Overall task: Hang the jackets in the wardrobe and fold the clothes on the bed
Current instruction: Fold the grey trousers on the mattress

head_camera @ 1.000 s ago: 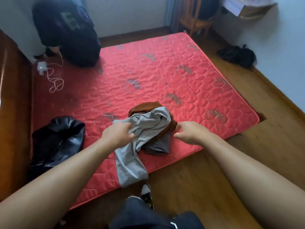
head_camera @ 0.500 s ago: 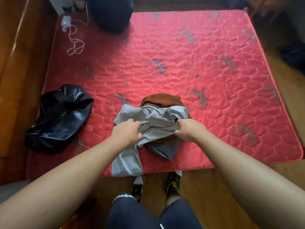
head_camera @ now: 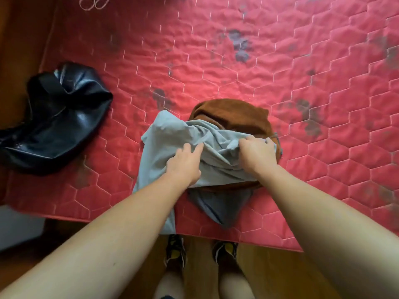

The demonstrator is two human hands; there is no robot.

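The red bed [head_camera: 237, 61] carries everything. A black jacket [head_camera: 60, 117] slumps at its left edge, well apart from a brown garment [head_camera: 233, 115] near the front edge. Over that lies the grey garment [head_camera: 172, 139], one end trailing off the mattress. The right hand [head_camera: 257, 156] clutches bunched grey cloth; the left hand [head_camera: 185, 165] presses on it, fingers mostly straight. A lift from here would probably drag the brown piece along, or let the trailing end slide floorward.
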